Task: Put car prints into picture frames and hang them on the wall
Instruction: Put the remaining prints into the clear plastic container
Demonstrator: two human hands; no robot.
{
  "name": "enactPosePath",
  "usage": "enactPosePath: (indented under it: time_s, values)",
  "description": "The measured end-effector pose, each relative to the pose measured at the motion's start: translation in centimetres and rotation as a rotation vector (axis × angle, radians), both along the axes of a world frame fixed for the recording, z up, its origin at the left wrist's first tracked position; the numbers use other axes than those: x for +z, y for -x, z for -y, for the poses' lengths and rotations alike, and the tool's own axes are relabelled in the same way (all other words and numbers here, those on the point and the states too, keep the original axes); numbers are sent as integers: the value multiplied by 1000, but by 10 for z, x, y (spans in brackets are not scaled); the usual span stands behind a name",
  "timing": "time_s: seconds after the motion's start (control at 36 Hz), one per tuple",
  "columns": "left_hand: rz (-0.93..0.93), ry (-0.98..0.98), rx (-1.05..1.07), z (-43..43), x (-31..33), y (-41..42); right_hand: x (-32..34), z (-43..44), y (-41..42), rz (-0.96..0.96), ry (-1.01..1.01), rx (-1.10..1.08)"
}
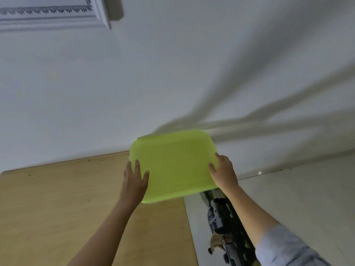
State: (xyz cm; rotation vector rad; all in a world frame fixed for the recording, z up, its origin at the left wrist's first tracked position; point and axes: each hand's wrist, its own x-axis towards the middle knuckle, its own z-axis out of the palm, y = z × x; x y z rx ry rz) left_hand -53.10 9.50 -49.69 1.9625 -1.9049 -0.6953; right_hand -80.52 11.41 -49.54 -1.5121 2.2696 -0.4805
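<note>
A yellow-green plastic tub [173, 166] with rounded corners is held up against the white wall [153, 83], its flat side facing me. My left hand [134, 181] presses flat on its lower left edge. My right hand [223, 172] grips its right edge. A white picture frame [55, 18] with a patterned border hangs on the wall at the top left, only its lower corner in view. The image is blurred.
A wooden tabletop [57, 208] lies below at the left. To its right is a white surface [297, 198]. A dark toy-like object [222, 223] with a small brown figure sits below the tub, partly hidden by my right arm.
</note>
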Motion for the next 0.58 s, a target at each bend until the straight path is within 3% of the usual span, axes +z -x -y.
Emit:
enactPosePath:
  time_s: [0.36, 0.58]
  values:
    - [-191, 26, 176, 0, 4, 10, -6, -2, -13, 133, 145, -144]
    - [-244, 62, 173, -8, 19, -6, 10, -17, -26, 165, 183, -179]
